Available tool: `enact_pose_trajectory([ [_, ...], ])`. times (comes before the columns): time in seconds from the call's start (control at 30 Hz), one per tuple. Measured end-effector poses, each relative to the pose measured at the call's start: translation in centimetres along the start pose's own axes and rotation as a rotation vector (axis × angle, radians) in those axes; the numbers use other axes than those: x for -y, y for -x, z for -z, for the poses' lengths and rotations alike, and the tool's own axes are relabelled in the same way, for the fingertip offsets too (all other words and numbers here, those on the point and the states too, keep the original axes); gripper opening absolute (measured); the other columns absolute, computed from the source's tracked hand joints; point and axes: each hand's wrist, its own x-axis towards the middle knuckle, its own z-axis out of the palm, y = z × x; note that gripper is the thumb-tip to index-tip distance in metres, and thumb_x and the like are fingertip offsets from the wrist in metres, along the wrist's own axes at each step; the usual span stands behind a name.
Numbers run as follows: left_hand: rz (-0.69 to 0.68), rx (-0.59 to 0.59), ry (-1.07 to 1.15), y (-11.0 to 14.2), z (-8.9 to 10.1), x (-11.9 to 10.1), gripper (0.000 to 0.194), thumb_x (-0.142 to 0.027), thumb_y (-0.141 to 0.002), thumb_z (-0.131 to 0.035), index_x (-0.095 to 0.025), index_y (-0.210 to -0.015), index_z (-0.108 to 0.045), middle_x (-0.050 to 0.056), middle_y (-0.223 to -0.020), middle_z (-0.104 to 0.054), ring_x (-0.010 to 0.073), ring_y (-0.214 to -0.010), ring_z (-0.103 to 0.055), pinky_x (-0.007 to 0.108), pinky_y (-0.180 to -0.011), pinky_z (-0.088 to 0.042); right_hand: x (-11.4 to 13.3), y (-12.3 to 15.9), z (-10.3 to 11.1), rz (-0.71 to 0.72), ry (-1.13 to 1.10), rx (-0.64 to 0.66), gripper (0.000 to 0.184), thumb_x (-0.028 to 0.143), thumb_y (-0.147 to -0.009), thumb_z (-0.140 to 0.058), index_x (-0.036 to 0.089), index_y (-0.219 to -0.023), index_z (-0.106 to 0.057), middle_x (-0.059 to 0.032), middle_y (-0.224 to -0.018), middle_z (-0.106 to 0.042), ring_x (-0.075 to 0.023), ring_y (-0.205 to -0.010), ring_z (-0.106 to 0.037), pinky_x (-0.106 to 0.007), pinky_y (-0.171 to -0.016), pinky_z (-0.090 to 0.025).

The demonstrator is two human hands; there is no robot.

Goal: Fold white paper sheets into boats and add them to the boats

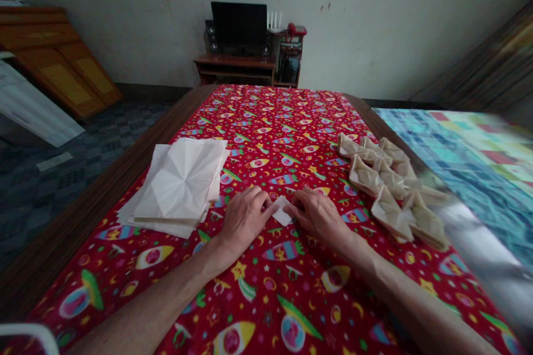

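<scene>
A small folded piece of white paper [283, 213] lies on the red patterned tablecloth [275, 283] near the middle of the table. My left hand [246, 217] presses on its left side with curled fingers. My right hand [317, 214] pinches its right side, fingers closed on it. Most of the paper is hidden under my fingers. A stack of creased white paper sheets [179, 186] lies to the left of my left hand. A cluster of several folded beige paper shapes [389, 191] lies to the right of my right hand.
The table's wooden edge [95, 199] shows along the left. A bed with a blue-green patchwork cover [466, 161] adjoins the right side. At the far wall stands a low desk [237, 66] with a dark monitor [239, 24], speakers and a red telephone. Wooden cabinets [58, 61] stand at left.
</scene>
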Motion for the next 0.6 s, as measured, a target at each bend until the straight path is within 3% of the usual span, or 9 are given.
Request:
enact_pose_trajectory([
  [0.1, 0.020, 0.018, 0.009, -0.1, 0.2, 0.2, 0.021, -0.037, -0.084, -0.062, -0.021, -0.073, -0.055, -0.003, -0.077, -0.058, 0.0139, -0.072, -0.054, 0.027, -0.064, -0.034, 0.0, -0.3, 0.6, -0.050, -0.059, 0.089, 0.021, 0.034, -0.088, -0.055, 0.019, -0.074, -0.055, -0.0008, -0.070, -0.059, -0.0125, -0.061, -0.051, -0.024, -0.057, -0.031],
  [0.27, 0.033, 0.024, -0.011, 0.0, 0.4, 0.7, 0.021, -0.036, -0.079, -0.068, -0.020, -0.073, -0.055, -0.003, -0.077, -0.058, 0.0150, -0.074, -0.054, 0.027, -0.064, -0.034, -0.5, -0.3, 0.9, -0.051, -0.090, 0.101, 0.017, 0.031, -0.086, -0.058, 0.019, -0.075, -0.055, -0.0013, -0.073, -0.060, -0.0137, -0.067, -0.053, -0.024, -0.060, -0.032],
  [0.47, 0.014, -0.001, 0.024, 0.6, 0.5, 0.9, 0.020, -0.038, -0.085, -0.060, -0.020, -0.078, -0.054, -0.001, -0.083, -0.058, 0.0169, -0.079, -0.054, 0.028, -0.069, -0.037, -0.7, 0.5, 0.2, -0.018, -0.134, -0.002, 0.017, 0.030, -0.087, -0.055, 0.019, -0.075, -0.055, -0.0014, -0.073, -0.058, -0.0139, -0.068, -0.052, -0.024, -0.062, -0.033],
  [0.6, 0.008, -0.016, 0.091, 1.4, 0.6, 0.3, 0.024, -0.042, -0.091, -0.049, -0.020, -0.085, -0.055, 0.002, -0.088, -0.059, 0.0192, -0.084, -0.055, 0.031, -0.074, -0.040, -0.2, 1.0, -0.3, -0.109, -0.295, -0.101, 0.019, 0.031, -0.087, -0.054, 0.019, -0.072, -0.053, 0.0010, -0.067, -0.056, -0.0122, -0.061, -0.050, -0.023, -0.058, -0.033],
])
